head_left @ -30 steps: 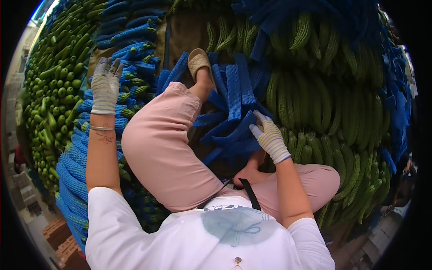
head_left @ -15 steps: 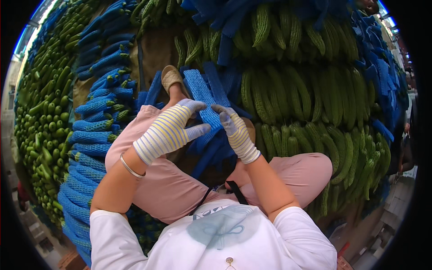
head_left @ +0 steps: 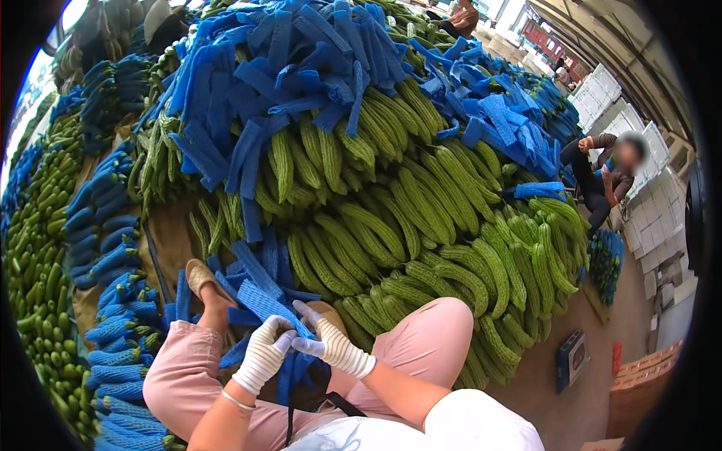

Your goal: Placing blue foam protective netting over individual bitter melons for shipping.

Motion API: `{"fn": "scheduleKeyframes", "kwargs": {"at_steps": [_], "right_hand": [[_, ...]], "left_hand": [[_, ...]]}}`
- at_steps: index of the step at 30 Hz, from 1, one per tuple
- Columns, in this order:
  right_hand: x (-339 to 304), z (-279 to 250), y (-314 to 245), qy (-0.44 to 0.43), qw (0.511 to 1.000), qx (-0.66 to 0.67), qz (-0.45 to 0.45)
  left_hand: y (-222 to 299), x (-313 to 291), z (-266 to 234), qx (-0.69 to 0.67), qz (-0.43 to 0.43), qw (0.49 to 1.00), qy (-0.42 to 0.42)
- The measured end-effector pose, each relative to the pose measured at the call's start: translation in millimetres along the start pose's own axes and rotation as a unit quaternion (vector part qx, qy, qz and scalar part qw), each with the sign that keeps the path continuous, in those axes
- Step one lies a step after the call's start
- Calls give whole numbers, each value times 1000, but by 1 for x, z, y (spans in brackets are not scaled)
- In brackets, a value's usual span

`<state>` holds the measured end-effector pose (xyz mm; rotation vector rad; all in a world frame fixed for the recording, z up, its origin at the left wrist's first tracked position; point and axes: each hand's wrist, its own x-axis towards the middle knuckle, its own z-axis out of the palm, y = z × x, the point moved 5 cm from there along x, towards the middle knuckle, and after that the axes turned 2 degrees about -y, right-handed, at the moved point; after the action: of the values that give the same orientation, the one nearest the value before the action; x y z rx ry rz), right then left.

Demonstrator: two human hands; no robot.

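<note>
A flat blue foam net sleeve [head_left: 265, 301] stretches away from my gloved hands, between my bent legs. My left hand [head_left: 263, 355] and my right hand [head_left: 335, 346], both in striped gloves with grey fingertips, pinch its near end, with the fingers of the two almost touching. More loose blue sleeves [head_left: 252, 259] lie just past and under the held one. Long ridged green bitter gourds [head_left: 353, 225] are stacked in rows ahead and to the right. The sleeve looks flat, with no gourd visible in it.
Bitter gourds in blue sleeves [head_left: 120, 372] line my left, with shorter green vegetables [head_left: 41, 301] beyond. A big heap of blue sleeves [head_left: 293, 68] tops the gourds. A co-worker [head_left: 613, 177] sits far right near white boxes [head_left: 598, 98]. A blue case [head_left: 573, 361] stands on the floor.
The view has tilted up and swung right, showing more of the heap and the co-worker. My left hand's spread fingers have closed at the sleeve's near end, close to my right hand.
</note>
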<state>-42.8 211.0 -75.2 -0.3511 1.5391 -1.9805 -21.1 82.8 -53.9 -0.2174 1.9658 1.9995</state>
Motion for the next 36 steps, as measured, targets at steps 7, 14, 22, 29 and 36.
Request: {"fn": "scheduleKeyframes", "kwargs": {"at_steps": [7,14,22,29,36], "right_hand": [[0,-6,20,22,996,-81,5],[-10,-1,36,47,978,-203,-8],[-12,-16,2,51,989,125,55],[2,-33,43,137,982,-127,26],[7,-33,8,222,973,-56,-16]], "left_hand": [[7,-7,12,174,88,981,18],[-31,-12,0,81,71,994,35],[17,-15,0,-176,-3,984,-7],[56,-28,40,252,330,909,-40],[11,-26,32,314,235,917,72]]}}
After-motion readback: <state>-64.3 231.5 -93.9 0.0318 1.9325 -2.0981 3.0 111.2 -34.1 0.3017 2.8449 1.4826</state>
